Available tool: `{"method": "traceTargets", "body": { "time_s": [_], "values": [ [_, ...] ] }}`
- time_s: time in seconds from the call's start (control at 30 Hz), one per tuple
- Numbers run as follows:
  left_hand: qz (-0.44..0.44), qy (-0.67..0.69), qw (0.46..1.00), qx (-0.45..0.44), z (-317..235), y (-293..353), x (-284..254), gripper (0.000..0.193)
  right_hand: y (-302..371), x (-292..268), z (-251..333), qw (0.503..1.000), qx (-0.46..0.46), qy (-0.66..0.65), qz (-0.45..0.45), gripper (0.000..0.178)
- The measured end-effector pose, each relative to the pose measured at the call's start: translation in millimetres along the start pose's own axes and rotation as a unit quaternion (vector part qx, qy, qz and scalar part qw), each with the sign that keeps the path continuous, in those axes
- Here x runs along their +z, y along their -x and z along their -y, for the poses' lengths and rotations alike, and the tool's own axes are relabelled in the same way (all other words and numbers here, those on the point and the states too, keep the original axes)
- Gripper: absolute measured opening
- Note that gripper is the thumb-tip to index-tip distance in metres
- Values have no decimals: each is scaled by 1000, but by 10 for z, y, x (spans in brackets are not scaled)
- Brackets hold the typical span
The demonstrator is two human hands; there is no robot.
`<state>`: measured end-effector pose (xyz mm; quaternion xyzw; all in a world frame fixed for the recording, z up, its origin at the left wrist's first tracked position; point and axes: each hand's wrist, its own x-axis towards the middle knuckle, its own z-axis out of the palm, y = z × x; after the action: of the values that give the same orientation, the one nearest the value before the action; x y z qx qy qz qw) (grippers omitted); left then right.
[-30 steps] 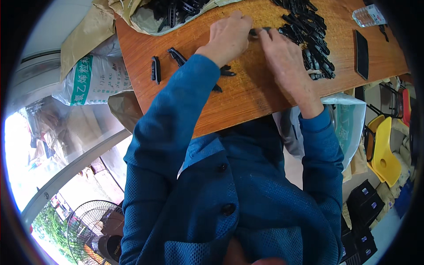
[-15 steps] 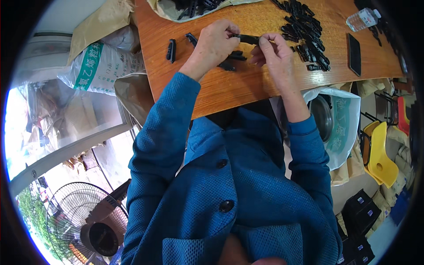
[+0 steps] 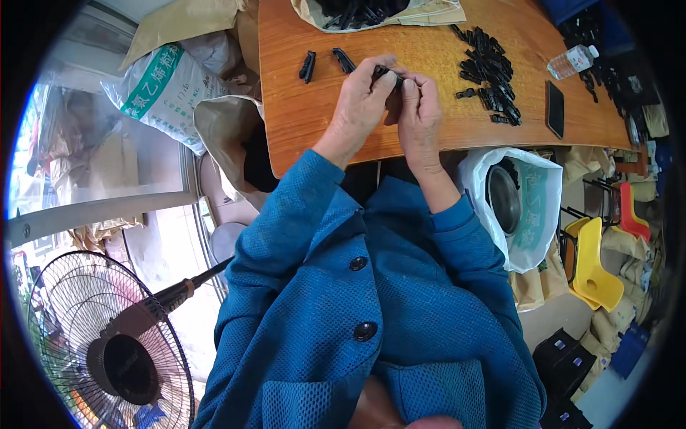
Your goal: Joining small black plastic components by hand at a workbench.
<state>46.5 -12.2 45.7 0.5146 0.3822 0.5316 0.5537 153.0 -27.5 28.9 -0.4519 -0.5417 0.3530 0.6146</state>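
From where I stand, the left hand [image 3: 357,107] has its thumb and fingers pinched round a small black piece [image 3: 383,72], and the right hand [image 3: 420,118] closes on its other end, so the thing sits between the two, just above the counter [image 3: 296,107]. Left of the left hand lie two loose black pieces [image 3: 307,66], near each other but apart. To the right of the right hand is a spread heap of black pieces [image 3: 490,71], and farther right a dark phone [image 3: 554,109] and a clear bottle [image 3: 569,63] on its side. Beyond both hands an open paper sack [image 3: 436,14] holds more black parts. Below the right hand, off to its right, a white bag [image 3: 532,243] has a metal bowl [image 3: 504,200] in it.
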Motion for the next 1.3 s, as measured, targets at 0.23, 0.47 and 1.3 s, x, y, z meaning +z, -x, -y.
{"method": "traceTargets", "body": {
  "time_s": [0.23, 0.47, 1.3],
  "values": [
    [-120, 54, 991, -9, 97, 204, 85, 24, 101, -36, 14, 987, -37, 154, 32, 20],
    [-40, 10, 999, 17, 69, 312, -199, 25, 71, -282, -84, 967, 64, 54, 239, 42],
    [-185, -496, 848, 30, 405, -811, -1301, 17, -790, -237, -691, 859, -137, 394, 296, 83]
  ]
}}
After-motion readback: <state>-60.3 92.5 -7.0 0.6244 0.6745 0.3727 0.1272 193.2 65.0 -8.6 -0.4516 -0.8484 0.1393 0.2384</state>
